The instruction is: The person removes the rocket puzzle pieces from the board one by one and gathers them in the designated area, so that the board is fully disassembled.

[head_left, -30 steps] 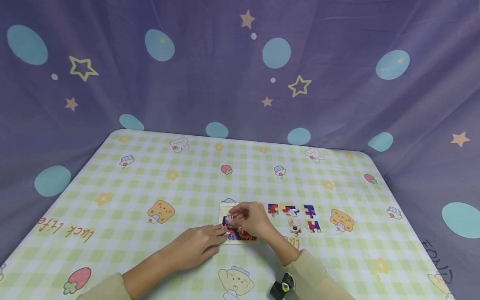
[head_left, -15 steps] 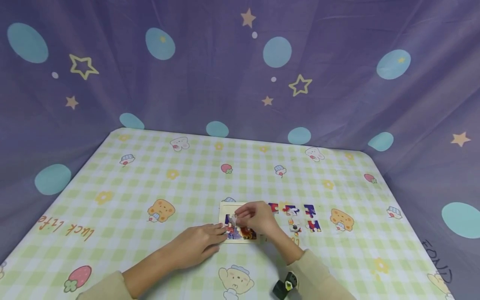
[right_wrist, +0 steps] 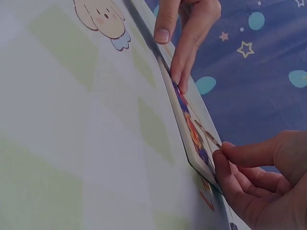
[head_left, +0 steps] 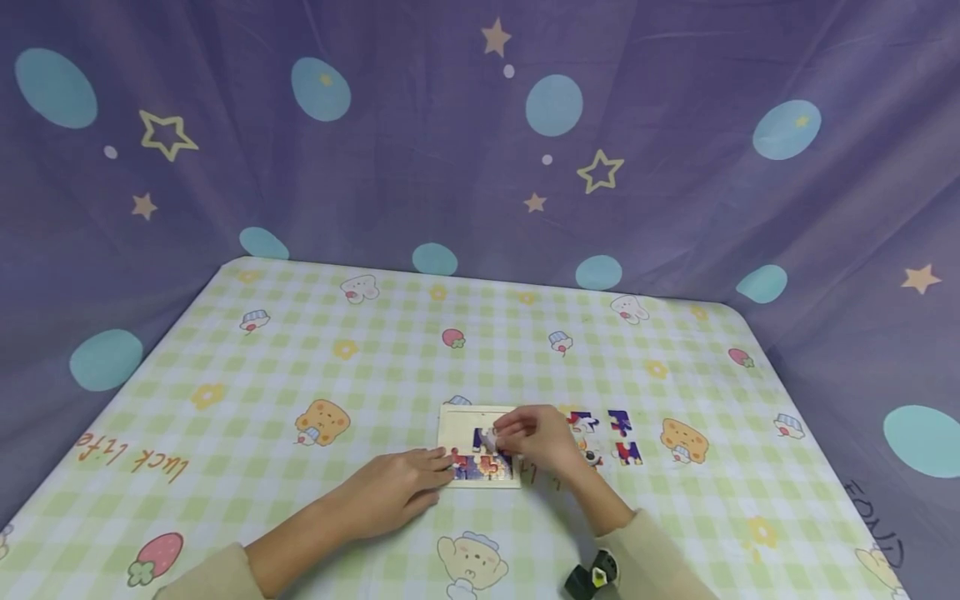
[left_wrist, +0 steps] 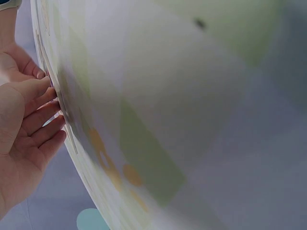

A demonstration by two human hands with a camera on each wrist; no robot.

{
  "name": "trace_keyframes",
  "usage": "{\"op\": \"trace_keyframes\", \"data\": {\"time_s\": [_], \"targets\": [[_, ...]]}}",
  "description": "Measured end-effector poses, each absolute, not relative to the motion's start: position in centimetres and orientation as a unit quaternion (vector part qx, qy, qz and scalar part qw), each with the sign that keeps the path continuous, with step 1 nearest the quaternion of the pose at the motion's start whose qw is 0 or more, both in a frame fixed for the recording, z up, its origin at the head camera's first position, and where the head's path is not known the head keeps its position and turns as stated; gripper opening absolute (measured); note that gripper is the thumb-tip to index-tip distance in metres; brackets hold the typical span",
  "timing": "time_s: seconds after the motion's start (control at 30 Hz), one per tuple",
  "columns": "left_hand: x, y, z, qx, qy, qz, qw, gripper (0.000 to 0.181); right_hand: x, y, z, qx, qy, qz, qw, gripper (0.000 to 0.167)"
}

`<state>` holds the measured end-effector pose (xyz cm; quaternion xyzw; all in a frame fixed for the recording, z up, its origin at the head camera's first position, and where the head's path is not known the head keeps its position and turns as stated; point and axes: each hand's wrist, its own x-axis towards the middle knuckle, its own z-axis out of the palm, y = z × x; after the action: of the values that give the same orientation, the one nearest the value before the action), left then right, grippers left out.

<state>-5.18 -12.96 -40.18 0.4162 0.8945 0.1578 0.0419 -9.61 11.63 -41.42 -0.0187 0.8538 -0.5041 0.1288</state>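
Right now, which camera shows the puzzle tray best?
The head view: it shows the puzzle tray from above, its inside visible, though the right hand covers part. The right wrist view has it steeply slanted; the left wrist view shows just a thin edge by the left hand.

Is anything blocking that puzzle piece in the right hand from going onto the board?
Nothing visible. The right hand holds the puzzle piece tilted over the board; the left hand is only at its left edge.

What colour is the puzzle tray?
The puzzle tray is pale cream, seen best in the head view.
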Motion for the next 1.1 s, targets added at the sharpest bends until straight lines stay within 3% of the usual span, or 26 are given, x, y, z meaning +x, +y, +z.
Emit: {"op": "trace_keyframes", "data": {"time_s": [1.1], "targets": [[-5.2, -13.0, -40.2, 0.417, 0.892, 0.170, 0.041, 0.032, -7.8, 18.4, -40.5, 0.043, 0.884, -0.452, 0.107, 0.012]]}}
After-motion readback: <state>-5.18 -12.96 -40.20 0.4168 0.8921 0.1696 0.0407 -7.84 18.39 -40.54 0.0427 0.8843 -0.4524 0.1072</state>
